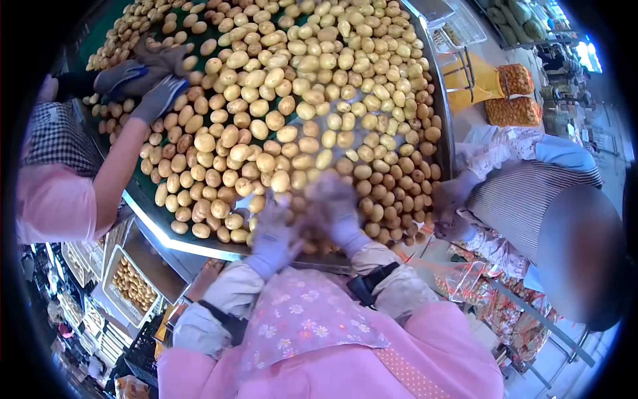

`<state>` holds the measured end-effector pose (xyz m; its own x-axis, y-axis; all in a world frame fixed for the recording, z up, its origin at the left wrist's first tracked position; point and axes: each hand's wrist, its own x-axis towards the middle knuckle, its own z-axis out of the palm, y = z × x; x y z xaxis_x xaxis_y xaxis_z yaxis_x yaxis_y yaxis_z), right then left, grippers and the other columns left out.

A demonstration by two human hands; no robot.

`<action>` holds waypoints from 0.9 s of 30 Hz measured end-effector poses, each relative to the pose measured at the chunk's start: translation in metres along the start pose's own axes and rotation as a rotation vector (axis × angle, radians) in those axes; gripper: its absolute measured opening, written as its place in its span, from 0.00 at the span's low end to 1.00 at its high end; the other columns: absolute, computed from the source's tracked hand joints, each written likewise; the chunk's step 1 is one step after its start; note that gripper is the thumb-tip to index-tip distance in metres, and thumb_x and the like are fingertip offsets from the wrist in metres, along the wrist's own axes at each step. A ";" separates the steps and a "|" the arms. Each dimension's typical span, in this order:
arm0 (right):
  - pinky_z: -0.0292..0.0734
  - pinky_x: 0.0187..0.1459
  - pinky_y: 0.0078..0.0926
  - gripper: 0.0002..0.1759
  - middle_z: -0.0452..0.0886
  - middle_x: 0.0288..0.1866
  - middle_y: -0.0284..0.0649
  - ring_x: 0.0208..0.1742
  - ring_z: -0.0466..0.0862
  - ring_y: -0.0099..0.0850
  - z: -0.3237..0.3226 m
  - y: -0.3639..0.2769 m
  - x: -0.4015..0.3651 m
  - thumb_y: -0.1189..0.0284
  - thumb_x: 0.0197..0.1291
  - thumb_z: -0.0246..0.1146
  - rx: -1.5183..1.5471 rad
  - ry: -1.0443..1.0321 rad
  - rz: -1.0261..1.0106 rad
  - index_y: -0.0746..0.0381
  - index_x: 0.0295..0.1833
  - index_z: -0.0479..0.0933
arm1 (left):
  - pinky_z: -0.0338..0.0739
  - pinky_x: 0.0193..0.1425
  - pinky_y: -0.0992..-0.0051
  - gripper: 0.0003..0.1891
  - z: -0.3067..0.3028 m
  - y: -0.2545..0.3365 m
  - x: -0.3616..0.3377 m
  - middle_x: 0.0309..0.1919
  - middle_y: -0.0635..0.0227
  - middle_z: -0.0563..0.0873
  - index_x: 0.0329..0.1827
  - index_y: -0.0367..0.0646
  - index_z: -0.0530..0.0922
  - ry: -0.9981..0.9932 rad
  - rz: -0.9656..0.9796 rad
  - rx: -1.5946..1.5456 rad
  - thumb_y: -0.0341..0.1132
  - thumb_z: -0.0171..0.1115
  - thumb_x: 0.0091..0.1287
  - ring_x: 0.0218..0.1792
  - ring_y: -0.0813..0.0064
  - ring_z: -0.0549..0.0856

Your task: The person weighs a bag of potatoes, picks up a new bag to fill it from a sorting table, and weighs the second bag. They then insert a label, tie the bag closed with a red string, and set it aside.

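Observation:
A big heap of yellow potatoes [312, 100] covers a green sorting table with a metal rim [199, 247]. Both of my hands wear pale gloves and reach over the near edge into the pile. My left hand [272, 233] rests among the potatoes closest to me, its fingers pointing away. Just to its right, my right hand [335, 207] is smeared by motion above the potatoes. The blur hides whether either hand holds a potato.
On the left, a co-worker's gloved hands [156, 86] work in the potatoes. A second person in a striped apron [525, 199] stands at the right edge. Orange net bags of potatoes [513, 96] lie at the back right. A tray of potatoes [133, 286] sits below the table.

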<state>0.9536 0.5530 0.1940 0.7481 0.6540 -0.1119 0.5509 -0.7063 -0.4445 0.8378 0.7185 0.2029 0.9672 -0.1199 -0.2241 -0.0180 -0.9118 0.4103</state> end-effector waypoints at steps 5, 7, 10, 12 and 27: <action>0.76 0.50 0.44 0.13 0.80 0.46 0.43 0.52 0.79 0.47 -0.021 0.038 0.026 0.75 0.53 0.64 0.311 -0.096 -0.063 0.56 0.46 0.79 | 0.74 0.66 0.57 0.19 -0.012 -0.013 0.007 0.63 0.62 0.80 0.52 0.48 0.85 -0.289 0.185 -0.391 0.49 0.60 0.66 0.69 0.53 0.73; 0.79 0.47 0.42 0.17 0.80 0.48 0.43 0.46 0.82 0.46 -0.025 0.061 0.055 0.77 0.54 0.62 -0.067 0.144 0.013 0.55 0.51 0.79 | 0.77 0.64 0.61 0.16 -0.012 -0.032 -0.008 0.60 0.60 0.83 0.51 0.43 0.85 -0.039 0.024 -0.532 0.43 0.60 0.68 0.61 0.57 0.81; 0.79 0.48 0.41 0.18 0.81 0.50 0.46 0.47 0.83 0.45 -0.004 0.089 0.072 0.71 0.58 0.63 -0.233 -0.021 0.148 0.57 0.56 0.78 | 0.78 0.62 0.63 0.12 -0.066 -0.075 0.017 0.54 0.53 0.85 0.51 0.37 0.85 0.431 -0.060 -0.347 0.30 0.62 0.67 0.55 0.55 0.85; 0.80 0.48 0.42 0.18 0.82 0.50 0.47 0.47 0.83 0.45 -0.013 0.095 0.072 0.69 0.60 0.63 -0.225 0.020 0.158 0.57 0.56 0.78 | 0.74 0.66 0.59 0.15 -0.064 -0.118 0.031 0.57 0.50 0.83 0.54 0.35 0.83 0.579 -0.215 -0.654 0.31 0.60 0.68 0.58 0.51 0.82; 0.67 0.70 0.42 0.33 0.72 0.67 0.58 0.71 0.70 0.52 -0.190 0.179 0.162 0.69 0.65 0.63 -0.206 1.051 0.221 0.67 0.73 0.61 | 0.43 0.77 0.36 0.37 0.001 -0.047 0.030 0.77 0.50 0.57 0.71 0.59 0.71 0.115 -0.141 0.150 0.54 0.67 0.57 0.78 0.39 0.53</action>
<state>1.2438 0.4813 0.2650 0.7261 0.0180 0.6873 0.3434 -0.8755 -0.3399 0.8674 0.7579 0.1763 0.9851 0.0501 -0.1643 0.0898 -0.9656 0.2439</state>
